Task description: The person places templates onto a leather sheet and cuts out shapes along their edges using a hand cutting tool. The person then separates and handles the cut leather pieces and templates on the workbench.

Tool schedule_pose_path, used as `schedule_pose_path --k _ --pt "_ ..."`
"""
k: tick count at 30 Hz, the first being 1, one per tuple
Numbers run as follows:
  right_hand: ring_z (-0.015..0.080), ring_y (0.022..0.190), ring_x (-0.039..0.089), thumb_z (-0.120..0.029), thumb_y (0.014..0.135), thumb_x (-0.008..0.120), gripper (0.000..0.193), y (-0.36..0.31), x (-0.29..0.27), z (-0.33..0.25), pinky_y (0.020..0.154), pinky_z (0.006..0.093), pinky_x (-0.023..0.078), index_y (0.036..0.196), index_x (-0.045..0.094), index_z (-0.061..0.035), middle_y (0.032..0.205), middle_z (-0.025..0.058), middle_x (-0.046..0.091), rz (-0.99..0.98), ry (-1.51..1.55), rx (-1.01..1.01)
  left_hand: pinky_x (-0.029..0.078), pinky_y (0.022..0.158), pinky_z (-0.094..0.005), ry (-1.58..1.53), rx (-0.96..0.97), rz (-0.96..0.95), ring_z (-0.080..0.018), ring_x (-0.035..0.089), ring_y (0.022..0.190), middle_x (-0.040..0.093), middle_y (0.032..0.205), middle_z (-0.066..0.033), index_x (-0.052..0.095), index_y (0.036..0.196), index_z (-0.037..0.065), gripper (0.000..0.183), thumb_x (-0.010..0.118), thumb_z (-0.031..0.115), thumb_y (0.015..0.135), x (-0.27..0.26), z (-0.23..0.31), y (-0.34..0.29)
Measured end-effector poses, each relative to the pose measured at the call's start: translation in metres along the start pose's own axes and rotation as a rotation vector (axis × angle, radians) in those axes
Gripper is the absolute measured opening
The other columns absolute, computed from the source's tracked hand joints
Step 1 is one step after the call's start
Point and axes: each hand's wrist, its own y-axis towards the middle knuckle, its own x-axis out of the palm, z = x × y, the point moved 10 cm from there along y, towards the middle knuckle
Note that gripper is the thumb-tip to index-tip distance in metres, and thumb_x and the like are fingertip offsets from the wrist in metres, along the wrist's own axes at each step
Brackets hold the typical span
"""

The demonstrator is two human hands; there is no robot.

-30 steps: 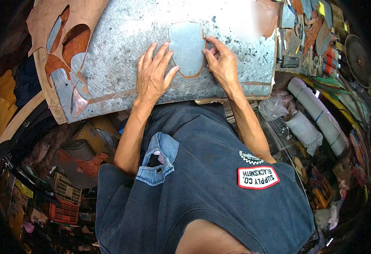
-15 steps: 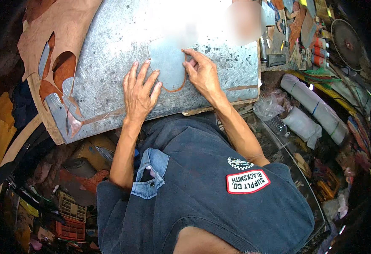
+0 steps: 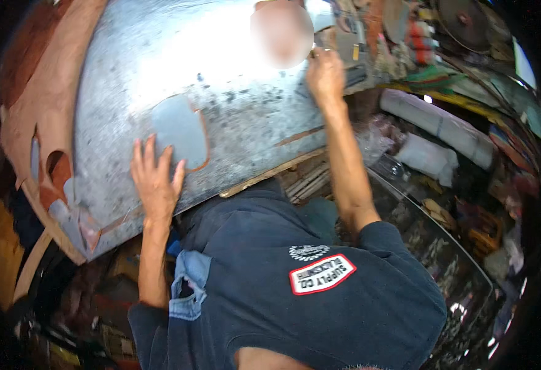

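Note:
A rounded grey flat piece (image 3: 178,131) lies on the metal-topped table (image 3: 252,126), with brown leather showing along its right and lower edge. At its lower left my left hand (image 3: 154,176) rests open, fingers spread, the fingertips touching or close to the piece's rim. My right hand (image 3: 327,75) is stretched out to the far right of the tabletop, near the tools at the table's side. Motion smears its fingers, which look bent; whether anything is in them I cannot make out.
A large brown leather hide (image 3: 42,105) with cut-out openings drapes over the table's left side. Dark flat objects (image 3: 352,79) lie by the far right edge. Wrapped rolls (image 3: 434,120) and plastic bags (image 3: 428,157) lie to the right, below table height.
My right hand has let go of the grey piece's right edge and reached away to the far right. My left hand stays beside the piece. The whole view has shifted.

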Motion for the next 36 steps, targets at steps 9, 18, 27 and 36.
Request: schedule_pose_path --k 9,18,27,36 --pt "0.0431 0.108 0.059 -0.009 0.086 0.056 0.044 0.011 0.024 0.037 0.094 0.0468 0.047 0.130 0.057 -0.0039 0.118 0.0281 0.061 -0.283 0.217 0.144 0.036 0.103 -0.0508 0.052 0.192 -0.278 -0.0374 0.042 0.132 0.046 0.141 -0.0185 0.061 0.103 0.001 0.036 0.076 0.020 0.077 0.008 0.014 0.024" --pt "0.0198 0.104 0.061 -0.019 0.095 0.062 0.042 -0.001 0.005 -0.096 0.092 0.0330 0.050 0.134 0.056 -0.0045 0.120 0.0149 0.063 -0.502 0.673 0.043 0.047 0.089 -0.0398 0.173 0.254 -0.473 -0.0305 0.054 0.110 0.040 0.148 -0.0146 0.051 0.132 0.001 0.071 0.081 0.020 0.071 0.018 0.027 0.051" --pt "0.0330 0.085 0.068 -0.012 0.089 0.063 0.031 -0.010 0.004 -0.227 0.072 0.0427 0.057 0.119 0.067 -0.0095 0.100 0.0124 0.067 -0.606 0.650 -0.296 0.048 0.088 -0.0384 0.298 0.296 -0.534 -0.0266 0.055 0.105 0.036 0.153 -0.0089 0.049 0.138 0.006 0.082 0.084 0.022 0.067 0.029 0.030 0.058" --pt "0.0324 0.084 0.067 -0.012 0.090 0.063 0.030 -0.013 0.007 -0.236 0.072 0.0411 0.056 0.120 0.066 -0.0096 0.104 0.0118 0.066 -0.607 0.614 -0.338 0.047 0.088 -0.0374 0.304 0.296 -0.548 -0.0264 0.055 0.105 0.036 0.153 -0.0082 0.048 0.140 0.007 0.082 0.083 0.024 0.068 0.030 0.028 0.058"
